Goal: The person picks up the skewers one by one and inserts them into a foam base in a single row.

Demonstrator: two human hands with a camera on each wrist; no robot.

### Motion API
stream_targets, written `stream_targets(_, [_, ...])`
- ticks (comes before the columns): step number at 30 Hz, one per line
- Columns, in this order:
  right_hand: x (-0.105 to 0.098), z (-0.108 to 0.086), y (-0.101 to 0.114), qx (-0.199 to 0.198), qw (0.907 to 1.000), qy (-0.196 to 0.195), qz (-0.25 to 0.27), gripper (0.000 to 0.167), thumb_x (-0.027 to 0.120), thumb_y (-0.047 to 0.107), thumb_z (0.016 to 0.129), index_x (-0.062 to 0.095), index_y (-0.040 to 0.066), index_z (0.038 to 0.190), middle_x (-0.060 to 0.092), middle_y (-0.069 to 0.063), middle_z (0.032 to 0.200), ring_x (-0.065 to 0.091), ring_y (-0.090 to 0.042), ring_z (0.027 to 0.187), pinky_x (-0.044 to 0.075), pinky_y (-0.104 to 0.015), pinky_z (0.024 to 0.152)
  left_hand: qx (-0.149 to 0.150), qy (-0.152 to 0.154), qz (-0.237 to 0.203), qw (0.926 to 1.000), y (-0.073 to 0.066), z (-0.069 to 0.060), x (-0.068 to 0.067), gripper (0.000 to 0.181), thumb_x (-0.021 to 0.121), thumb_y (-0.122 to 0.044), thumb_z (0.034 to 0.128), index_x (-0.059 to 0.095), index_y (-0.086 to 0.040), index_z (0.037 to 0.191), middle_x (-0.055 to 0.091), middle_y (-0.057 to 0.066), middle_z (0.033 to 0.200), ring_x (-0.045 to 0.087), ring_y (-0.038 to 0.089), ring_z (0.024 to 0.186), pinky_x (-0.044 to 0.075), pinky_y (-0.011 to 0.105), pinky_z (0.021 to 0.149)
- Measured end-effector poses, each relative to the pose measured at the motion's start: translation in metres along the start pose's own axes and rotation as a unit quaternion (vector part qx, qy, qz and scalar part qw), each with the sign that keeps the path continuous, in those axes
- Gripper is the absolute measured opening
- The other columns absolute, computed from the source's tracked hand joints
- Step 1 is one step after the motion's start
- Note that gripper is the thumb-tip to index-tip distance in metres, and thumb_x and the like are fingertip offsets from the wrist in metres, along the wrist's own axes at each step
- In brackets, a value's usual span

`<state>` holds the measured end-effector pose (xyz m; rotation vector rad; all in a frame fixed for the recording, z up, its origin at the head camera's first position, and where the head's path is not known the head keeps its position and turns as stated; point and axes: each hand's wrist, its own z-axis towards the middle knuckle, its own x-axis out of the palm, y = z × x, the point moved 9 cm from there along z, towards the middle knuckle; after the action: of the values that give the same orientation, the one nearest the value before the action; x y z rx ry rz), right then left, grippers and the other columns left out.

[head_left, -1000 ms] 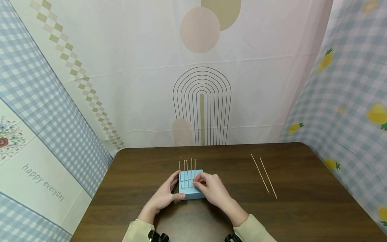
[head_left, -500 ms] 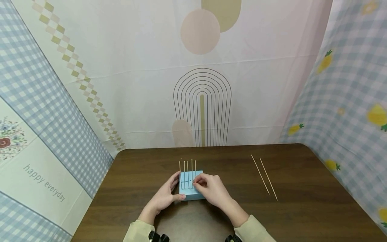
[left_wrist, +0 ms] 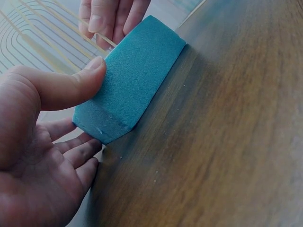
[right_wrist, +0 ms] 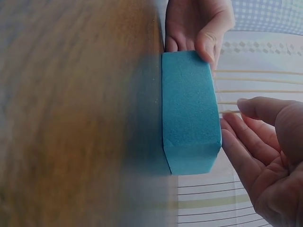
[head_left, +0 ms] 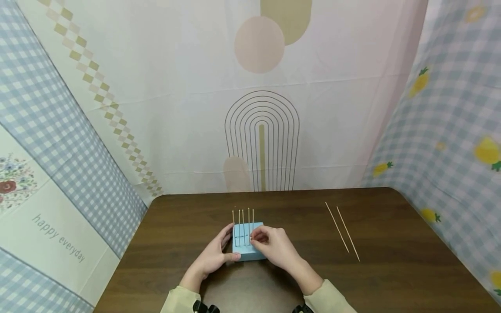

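A light blue foam block lies on the table, with several thin wooden sticks standing upright in its top. My left hand grips the block's left end, thumb on the near corner and fingers along the side. At the rightmost stick, my right hand pinches low down between thumb and fingers, close to the block's top. The right wrist view shows the other fingers of that hand beside the block's edge. In the left wrist view, the block's front face hides where the sticks enter.
Two loose sticks lie side by side on the brown wooden table, to the right of the hands. A printed white cloth hangs behind the table's far edge. Checked cloths hang at both sides.
The whole head view has shifted slightly, so everything sits a little lower. Both hands keep their places on the block and the rightmost stick.
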<state>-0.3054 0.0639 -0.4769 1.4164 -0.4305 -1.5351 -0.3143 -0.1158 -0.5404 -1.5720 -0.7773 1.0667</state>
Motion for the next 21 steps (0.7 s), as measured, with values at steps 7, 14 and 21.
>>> stream_targets(7, [0.0,0.001,-0.001,0.002,0.9989,0.031,0.035,0.013,0.08,0.003,0.095,0.077,0.007,0.107,0.076,0.002,0.097,0.074,-0.012,0.092,0.06,-0.027,0.081,-0.001,0.0,-0.006,1.0,-0.001,-0.001,-0.002,0.102,0.086,-0.008,0.091,0.023,-0.009,0.171,0.023,0.023,0.174,0.022,0.045,0.159,0.029,0.062,0.122])
stream_targets(14, [-0.006,0.001,-0.005,0.018,0.9936,0.091,0.065,0.027,0.081,0.006,0.096,0.074,0.003,0.121,0.077,-0.005,0.109,0.074,-0.021,0.102,0.059,-0.03,0.087,0.0,-0.001,-0.009,1.0,-0.003,-0.002,-0.002,0.102,0.086,-0.006,0.0903,0.023,-0.008,0.171,0.023,0.024,0.174,0.021,0.046,0.159,0.03,0.061,0.121])
stream_targets(21, [-0.039,-0.005,-0.018,0.043,0.9929,0.092,0.061,0.037,0.081,0.009,0.096,0.071,0.005,0.131,0.077,-0.009,0.117,0.073,-0.027,0.109,0.057,-0.041,0.093,0.0,0.002,-0.007,1.0,-0.001,-0.001,0.001,0.103,0.086,-0.005,0.0901,0.022,-0.008,0.171,0.021,0.023,0.175,0.021,0.047,0.159,0.031,0.061,0.121])
